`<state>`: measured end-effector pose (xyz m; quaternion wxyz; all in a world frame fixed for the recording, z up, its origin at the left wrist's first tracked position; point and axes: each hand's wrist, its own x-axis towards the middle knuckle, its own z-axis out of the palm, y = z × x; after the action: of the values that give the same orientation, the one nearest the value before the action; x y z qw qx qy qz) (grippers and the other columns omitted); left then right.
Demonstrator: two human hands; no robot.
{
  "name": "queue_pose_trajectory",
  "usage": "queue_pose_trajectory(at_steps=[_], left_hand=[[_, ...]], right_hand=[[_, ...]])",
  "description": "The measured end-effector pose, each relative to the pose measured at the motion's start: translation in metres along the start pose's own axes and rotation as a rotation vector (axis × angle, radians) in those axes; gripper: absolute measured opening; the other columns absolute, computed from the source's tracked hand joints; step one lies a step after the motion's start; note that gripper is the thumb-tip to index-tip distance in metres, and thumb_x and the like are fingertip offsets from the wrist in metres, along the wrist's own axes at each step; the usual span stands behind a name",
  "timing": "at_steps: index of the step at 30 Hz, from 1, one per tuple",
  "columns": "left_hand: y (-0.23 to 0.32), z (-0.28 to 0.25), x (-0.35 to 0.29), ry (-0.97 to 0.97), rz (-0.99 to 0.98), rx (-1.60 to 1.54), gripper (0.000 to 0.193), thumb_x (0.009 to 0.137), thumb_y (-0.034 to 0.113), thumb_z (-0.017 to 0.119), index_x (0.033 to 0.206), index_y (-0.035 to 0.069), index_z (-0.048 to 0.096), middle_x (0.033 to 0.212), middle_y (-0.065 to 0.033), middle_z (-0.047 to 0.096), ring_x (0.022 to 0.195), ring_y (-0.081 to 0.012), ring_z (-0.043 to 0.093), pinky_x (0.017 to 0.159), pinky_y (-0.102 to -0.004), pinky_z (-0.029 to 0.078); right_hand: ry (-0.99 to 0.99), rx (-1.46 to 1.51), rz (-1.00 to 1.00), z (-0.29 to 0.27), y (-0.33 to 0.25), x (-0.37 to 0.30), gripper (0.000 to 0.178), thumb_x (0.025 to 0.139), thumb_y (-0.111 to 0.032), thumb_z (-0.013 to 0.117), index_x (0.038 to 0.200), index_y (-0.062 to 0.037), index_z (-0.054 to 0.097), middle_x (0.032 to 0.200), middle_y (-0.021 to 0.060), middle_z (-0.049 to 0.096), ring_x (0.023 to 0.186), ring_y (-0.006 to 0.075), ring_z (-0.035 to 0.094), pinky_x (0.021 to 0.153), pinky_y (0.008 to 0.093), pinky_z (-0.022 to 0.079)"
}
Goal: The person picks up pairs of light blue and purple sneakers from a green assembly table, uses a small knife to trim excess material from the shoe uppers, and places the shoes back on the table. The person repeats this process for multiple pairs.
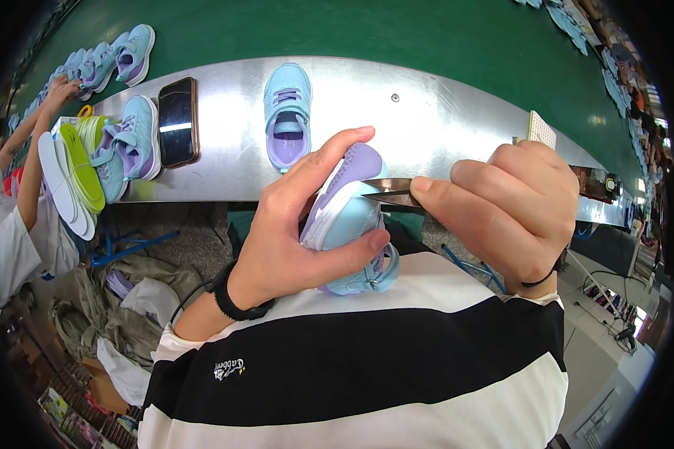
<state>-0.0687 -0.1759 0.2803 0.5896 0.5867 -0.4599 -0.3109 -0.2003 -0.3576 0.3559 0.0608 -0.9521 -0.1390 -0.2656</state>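
Observation:
My left hand (284, 217) is wrapped round a light-blue child's sneaker (348, 221) with a purple-and-white sole, held tilted in front of my chest. Its sole edge and purple end face up, between my thumb and fingers. A pair of dark metal thread snips (393, 191) is gripped in my right hand (505, 202). The two blades stand apart, with their tips at the blue upper beside the white sole edge. My right palm hides the handles. Beyond my hands, a matching sneaker (287, 112) rests upright on the metal table, its opening towards me.
The metal table (225, 112) borders a green surface (337, 30). At left are a phone (178, 122), a pair of sneakers (135, 138), and white and lime insoles (81, 168). A co-worker's arm (41, 123) reaches towards a row of sneakers (133, 56). A beige block (541, 129) stands at right.

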Motion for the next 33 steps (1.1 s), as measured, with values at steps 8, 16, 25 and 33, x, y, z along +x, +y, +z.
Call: queue_pose_trajectory(at_steps=[8, 16, 25, 33], left_hand=[[-0.001, 0.001, -0.002, 0.0, -0.008, 0.01, 0.077, 0.068, 0.004, 0.076, 0.139, 0.001, 0.047, 0.117, -0.0135, 0.062, 0.103, -0.0192, 0.06, 0.093, -0.0309, 0.046], [-0.004, -0.001, -0.003, 0.014, -0.097, -0.093, 0.073, 0.075, 0.007, 0.077, 0.14, 0.002, 0.046, 0.123, -0.0111, 0.059, 0.106, -0.0159, 0.057, 0.096, -0.0294, 0.045], [-0.004, 0.0, -0.002, 0.006, -0.09, -0.09, 0.073, 0.076, 0.009, 0.078, 0.141, 0.002, 0.046, 0.124, -0.0109, 0.058, 0.108, -0.0158, 0.056, 0.097, -0.0297, 0.044], [-0.005, 0.0, -0.002, 0.001, -0.105, -0.124, 0.073, 0.075, 0.007, 0.078, 0.141, 0.002, 0.046, 0.124, -0.0106, 0.059, 0.107, -0.0155, 0.056, 0.096, -0.0295, 0.045]], right_hand=[[-0.026, 0.06, 0.085, 0.009, -0.001, 0.001, 0.026, 0.058, -0.009, 0.077, 0.083, -0.0055, 0.071, 0.061, 0.0007, 0.054, 0.047, 0.0142, 0.049, 0.043, 0.0293, 0.031], [0.02, 0.245, 0.199, 0.011, 0.002, -0.005, 0.028, 0.058, -0.001, 0.08, 0.084, -0.0043, 0.069, 0.064, 0.0042, 0.062, 0.052, 0.0188, 0.059, 0.046, 0.0292, 0.037], [-0.009, 0.211, 0.151, 0.015, 0.005, -0.006, 0.029, 0.057, -0.002, 0.08, 0.083, -0.0049, 0.068, 0.062, 0.0038, 0.061, 0.052, 0.0183, 0.059, 0.045, 0.0289, 0.035], [-0.011, 0.195, 0.144, 0.015, 0.004, -0.003, 0.027, 0.059, -0.005, 0.08, 0.083, -0.006, 0.068, 0.06, 0.0028, 0.057, 0.049, 0.017, 0.055, 0.044, 0.0289, 0.032]])
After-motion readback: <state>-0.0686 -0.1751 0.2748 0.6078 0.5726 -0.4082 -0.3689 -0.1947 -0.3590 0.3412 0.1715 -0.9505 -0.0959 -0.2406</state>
